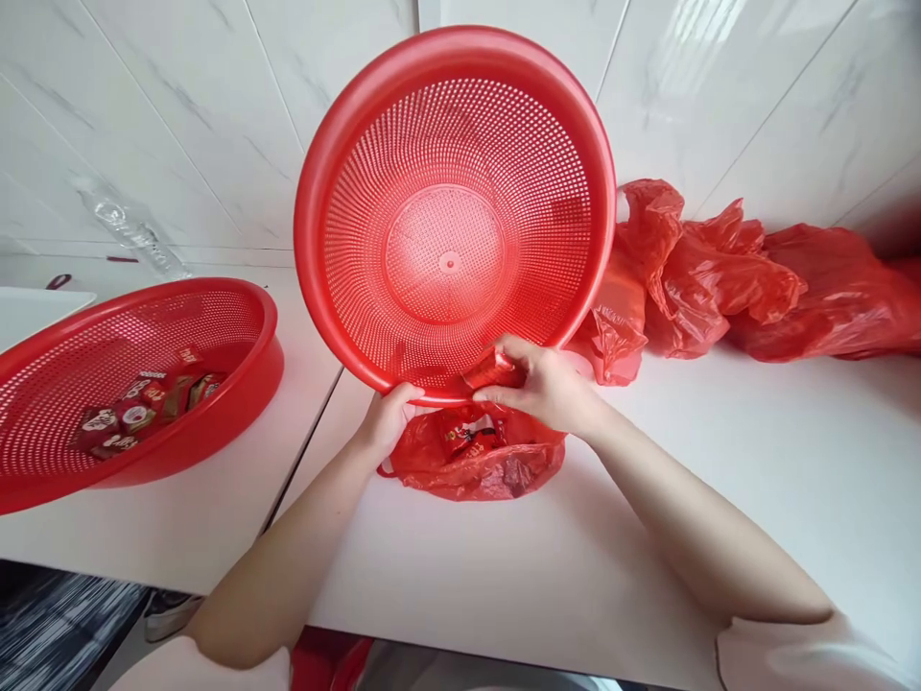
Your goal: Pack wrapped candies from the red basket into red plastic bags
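Note:
A round red perforated plastic basket [453, 245] is tipped on its side, its mouth facing me. My left hand [389, 419] is closed on its lower rim, thumb on top, the other fingers mostly hidden. My right hand [543, 384] pinches a small red packet [495, 370] just inside the lower rim. Below the rim a red plastic bag [496, 470] lies open on the white table, with red snack packets [475, 432] inside. Whether my left fingers also hold the bag's edge cannot be made out.
A second red basket [245, 374] at left holds several wrapped snacks [136, 413]. Filled red plastic bags [726, 274] stand along the tiled wall at right. A clear plastic bottle [133, 235] lies behind the left basket. A seam divides the white tables [683, 537].

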Motion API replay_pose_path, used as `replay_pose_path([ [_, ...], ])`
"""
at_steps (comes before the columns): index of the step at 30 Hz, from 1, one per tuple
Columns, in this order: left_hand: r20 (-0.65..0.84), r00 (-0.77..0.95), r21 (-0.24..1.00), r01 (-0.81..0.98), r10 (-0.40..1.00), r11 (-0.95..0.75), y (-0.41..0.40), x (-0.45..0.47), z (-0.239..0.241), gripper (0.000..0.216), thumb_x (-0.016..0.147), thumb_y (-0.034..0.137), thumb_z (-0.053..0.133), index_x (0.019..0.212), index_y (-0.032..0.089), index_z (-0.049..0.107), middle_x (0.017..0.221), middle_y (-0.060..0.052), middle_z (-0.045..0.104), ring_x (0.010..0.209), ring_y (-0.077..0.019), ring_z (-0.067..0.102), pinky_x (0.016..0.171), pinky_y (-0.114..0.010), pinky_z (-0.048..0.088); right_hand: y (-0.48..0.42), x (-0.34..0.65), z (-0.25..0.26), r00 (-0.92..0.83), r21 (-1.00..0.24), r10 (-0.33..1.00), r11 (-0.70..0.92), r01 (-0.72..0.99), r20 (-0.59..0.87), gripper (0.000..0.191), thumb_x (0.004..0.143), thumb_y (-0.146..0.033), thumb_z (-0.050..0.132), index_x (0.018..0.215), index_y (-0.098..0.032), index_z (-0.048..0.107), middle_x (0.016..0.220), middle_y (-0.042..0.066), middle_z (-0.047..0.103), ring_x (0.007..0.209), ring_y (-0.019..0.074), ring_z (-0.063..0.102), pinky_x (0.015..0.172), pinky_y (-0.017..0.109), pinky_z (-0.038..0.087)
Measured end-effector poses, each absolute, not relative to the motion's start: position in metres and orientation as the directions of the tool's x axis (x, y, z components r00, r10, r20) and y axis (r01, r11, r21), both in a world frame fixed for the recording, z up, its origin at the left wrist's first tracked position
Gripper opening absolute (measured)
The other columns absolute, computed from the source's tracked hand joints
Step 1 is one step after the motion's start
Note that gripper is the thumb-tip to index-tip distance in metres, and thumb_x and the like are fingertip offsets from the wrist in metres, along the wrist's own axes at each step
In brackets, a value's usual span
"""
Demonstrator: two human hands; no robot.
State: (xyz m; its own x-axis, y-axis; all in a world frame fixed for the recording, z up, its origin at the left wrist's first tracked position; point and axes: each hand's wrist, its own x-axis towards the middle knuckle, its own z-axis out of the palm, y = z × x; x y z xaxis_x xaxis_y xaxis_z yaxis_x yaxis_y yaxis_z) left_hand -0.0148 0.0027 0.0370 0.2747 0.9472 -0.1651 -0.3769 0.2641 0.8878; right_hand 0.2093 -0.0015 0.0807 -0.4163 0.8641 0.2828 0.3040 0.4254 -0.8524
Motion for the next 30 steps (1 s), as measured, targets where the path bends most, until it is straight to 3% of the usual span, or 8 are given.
replay_pose_path([
  [4, -0.115, 0.172, 0.915, -0.365, 0.978, 0.172, 0.007, -0.02, 0.041, 0.037, 0.071, 0.019, 0.057, 0.106, 0.011, 0.066, 0.103, -0.012, 0.072, 0.103, -0.0311, 0.066, 0.094, -0.051, 0.051, -0.003, 0.217, 0.089, -0.631, -0.566, 0.738, 0.633, 0.528, 0.237, 0.028, 0.093, -0.045, 0.051, 0.099, -0.023, 0.067, 0.096, 0.005, 0.071, 0.082, 0.0192, 0.067, 0.073, 0.03, 0.05],
  [9, -0.057, 0.083, 0.905, -0.416, 0.995, 0.087, 0.012, -0.024, 0.043, 0.035, 0.072, 0.02, 0.055, 0.104, 0.012, 0.064, 0.102, -0.011, 0.071, 0.103, -0.0295, 0.066, 0.092, -0.05, 0.052, 0.005, 0.226, 0.083, -0.377, -0.372, 0.855, 0.5, 0.782, 0.357, 0.04, 0.096, -0.043, 0.043, 0.128, -0.022, 0.055, 0.082, 0.007, 0.07, 0.075, 0.024, 0.067, 0.069, 0.034, 0.047],
  [12, -0.083, 0.089, 0.886, -0.45, 0.993, 0.115, 0.013, -0.026, 0.04, 0.024, 0.073, 0.022, 0.055, 0.093, 0.013, 0.065, 0.1, -0.011, 0.072, 0.104, -0.0296, 0.065, 0.09, -0.049, 0.054, 0.009, 0.231, 0.078, -0.313, -0.431, 0.913, 0.4, 0.809, 0.261, 0.045, 0.094, -0.04, 0.046, 0.136, -0.023, 0.047, 0.066, 0.003, 0.067, 0.066, 0.0248, 0.065, 0.064, 0.034, 0.046],
  [16, -0.078, 0.181, 0.916, -0.376, 0.98, 0.143, 0.014, -0.031, 0.04, 0.024, 0.077, 0.028, 0.053, 0.089, 0.013, 0.067, 0.102, -0.013, 0.071, 0.108, -0.0318, 0.063, 0.092, -0.051, 0.051, 0.012, 0.233, 0.078, -0.374, -0.61, 0.881, 0.472, 0.636, 0.292, 0.048, 0.082, -0.04, 0.064, 0.126, -0.027, 0.051, 0.095, 0.006, 0.071, 0.083, 0.025, 0.067, 0.074, 0.036, 0.049],
  [20, 0.109, 0.375, 0.992, 0.012, 0.921, -0.122, 0.013, -0.049, 0.061, 0.042, 0.081, 0.044, 0.052, 0.111, 0.018, 0.066, 0.123, -0.015, 0.063, 0.126, -0.0354, 0.05, 0.103, -0.054, 0.041, 0.015, 0.239, 0.087, -0.175, -0.616, 0.837, 0.508, 0.602, 0.519, 0.035, 0.077, -0.035, 0.07, 0.108, -0.026, 0.056, 0.098, 0.004, 0.069, 0.08, 0.0216, 0.065, 0.078, 0.035, 0.049],
  [23, 0.372, 0.248, 0.647, 0.622, 0.894, -0.442, 0.011, -0.075, 0.082, 0.051, 0.075, 0.037, 0.066, 0.124, 0.023, 0.06, 0.14, -0.012, 0.052, 0.137, -0.0351, 0.036, 0.116, -0.055, 0.015, 0.016, 0.252, 0.098, 0.073, -0.622, 0.774, 0.444, 0.645, 0.629, 0.031, 0.073, -0.036, 0.073, 0.097, -0.024, 0.058, 0.091, 0.003, 0.069, 0.068, 0.018, 0.063, 0.07, 0.032, 0.049],
  [26, 0.622, -0.152, 0.294, 0.955, 0.768, -0.049, 0.013, -0.11, 0.092, 0.06, 0.08, 0.035, 0.061, 0.136, 0.016, 0.048, 0.148, -0.02, 0.039, 0.137, -0.0424, 0.03, 0.111, -0.067, -0.001, 0.013, 0.266, 0.11, 0.205, -0.617, 0.702, 0.402, 0.677, 0.682, 0.032, 0.071, -0.037, 0.073, 0.096, -0.023, 0.058, 0.093, 0.003, 0.069, 0.069, 0.018, 0.064, 0.069, 0.032, 0.049],
  [30, 0.372, -0.546, 0.368, 0.829, 0.75, 0.421, 0.02, -0.16, 0.088, 0.064, 0.063, 0.037, 0.074, 0.117, 0.007, 0.057, 0.117, -0.028, 0.059, 0.116, -0.057, 0.045, 0.09, -0.078, 0.024, 0.006, 0.282, 0.126, 0.333, -0.649, 0.634, 0.364, 0.668, 0.698, 0.03, 0.071, -0.036, 0.072, 0.094, -0.024, 0.058, 0.089, 0.002, 0.068, 0.069, 0.0192, 0.062, 0.068, 0.035, 0.05],
])
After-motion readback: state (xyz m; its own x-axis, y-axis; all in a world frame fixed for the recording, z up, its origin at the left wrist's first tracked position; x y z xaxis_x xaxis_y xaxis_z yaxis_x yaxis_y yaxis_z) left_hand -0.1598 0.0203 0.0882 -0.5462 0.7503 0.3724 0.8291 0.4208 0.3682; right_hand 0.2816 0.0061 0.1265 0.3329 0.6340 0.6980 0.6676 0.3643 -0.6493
